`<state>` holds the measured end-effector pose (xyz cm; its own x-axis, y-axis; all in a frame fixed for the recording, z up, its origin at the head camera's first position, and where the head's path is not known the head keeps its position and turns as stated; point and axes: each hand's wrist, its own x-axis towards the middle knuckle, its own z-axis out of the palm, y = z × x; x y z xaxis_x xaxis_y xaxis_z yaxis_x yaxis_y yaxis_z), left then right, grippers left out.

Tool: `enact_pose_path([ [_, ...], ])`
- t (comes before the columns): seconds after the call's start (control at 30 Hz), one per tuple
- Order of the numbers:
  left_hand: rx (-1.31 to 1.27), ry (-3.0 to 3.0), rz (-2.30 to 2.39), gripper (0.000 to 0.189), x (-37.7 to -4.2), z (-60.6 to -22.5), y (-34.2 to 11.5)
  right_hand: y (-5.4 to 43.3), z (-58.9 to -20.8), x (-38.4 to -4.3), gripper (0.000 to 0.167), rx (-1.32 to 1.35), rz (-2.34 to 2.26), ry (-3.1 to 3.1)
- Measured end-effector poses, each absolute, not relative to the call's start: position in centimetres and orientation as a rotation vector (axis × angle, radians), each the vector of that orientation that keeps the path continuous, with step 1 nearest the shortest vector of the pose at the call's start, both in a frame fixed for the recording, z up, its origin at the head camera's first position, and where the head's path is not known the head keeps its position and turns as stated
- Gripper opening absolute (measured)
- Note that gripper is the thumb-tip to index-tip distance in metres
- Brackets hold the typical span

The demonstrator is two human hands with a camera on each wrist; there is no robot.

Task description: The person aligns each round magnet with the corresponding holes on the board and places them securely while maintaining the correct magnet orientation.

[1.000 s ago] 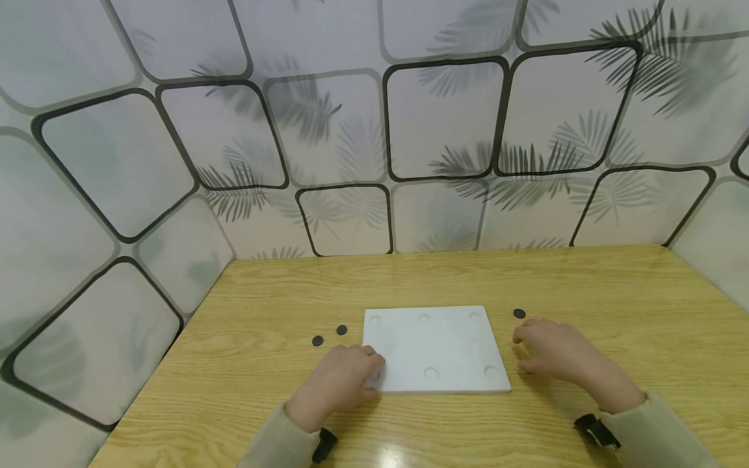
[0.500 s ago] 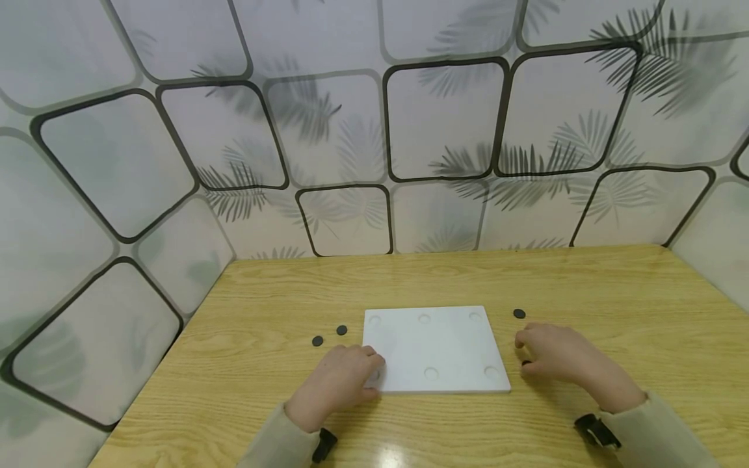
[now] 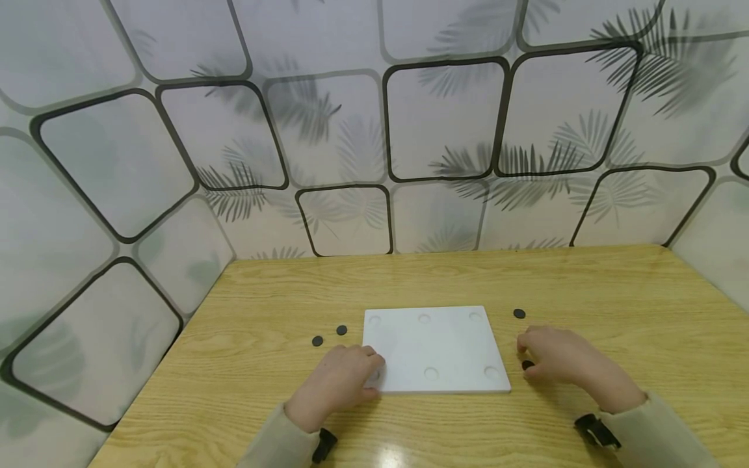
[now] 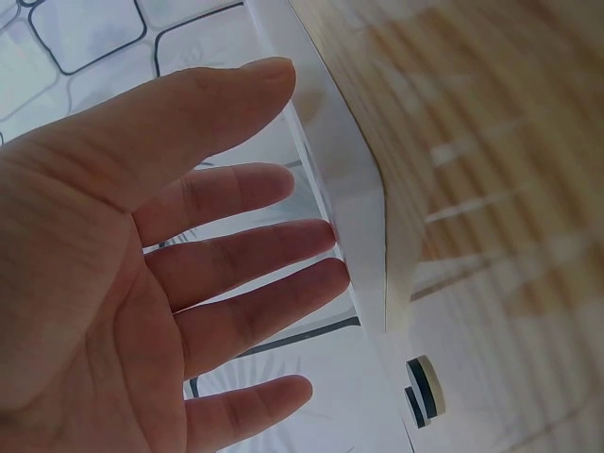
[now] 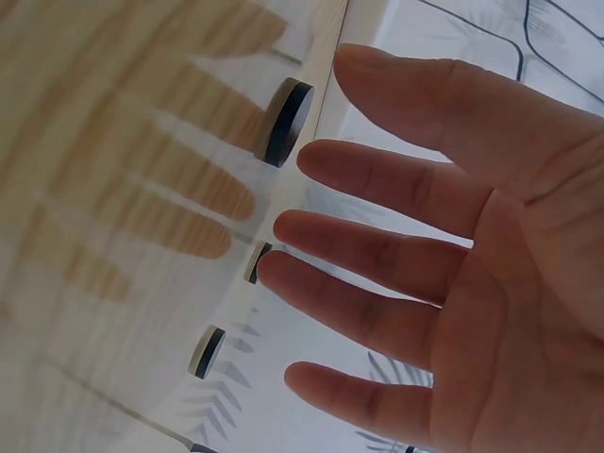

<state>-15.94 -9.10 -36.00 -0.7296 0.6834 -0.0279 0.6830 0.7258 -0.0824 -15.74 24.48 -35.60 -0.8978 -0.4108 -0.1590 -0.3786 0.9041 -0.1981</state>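
Black against pale wood, the near disc [image 5: 288, 125] lies flat on the table [image 3: 433, 279], just beside the thumb and index fingertips of the right hand [image 3: 552, 356]. Taking hold of this disc looks to be the step in hand. Because it is so thin, the best hold is probably by the rim: bring the thumb pad to the near side and the index pad to the far side, both low at the wood, then close evenly so it doesn't skid. Pressing from above would likely only slide it.

Head and right-wrist views agree that the right thumb and index stand well apart, nothing pinched between them; the other 3 fingers reach out loosely. The disc sits off the tips, toward the wood — whether the thumb grazes it, I cannot tell. In the right-wrist view 2 more discs [image 5: 207, 353] lie farther off, so the fingers should come down without brushing them.

Across the way, the left hand [image 3: 342, 376] has its fingers extended over the near-left corner of the white board [image 3: 435, 344], its tips at the edge. A light touch should suffice to steady it. Another 2 discs [image 3: 342, 330] rest beyond that hand — apart from its fingers.
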Motion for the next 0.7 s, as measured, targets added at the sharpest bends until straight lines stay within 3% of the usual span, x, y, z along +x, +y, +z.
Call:
enact_pose_path([
  [0.7, -1.146, -2.924, 0.14, 0.03, -15.85, -35.91, -9.02, 24.25, -35.56, -15.39, 0.017, -0.567, -0.24, 2.867],
])
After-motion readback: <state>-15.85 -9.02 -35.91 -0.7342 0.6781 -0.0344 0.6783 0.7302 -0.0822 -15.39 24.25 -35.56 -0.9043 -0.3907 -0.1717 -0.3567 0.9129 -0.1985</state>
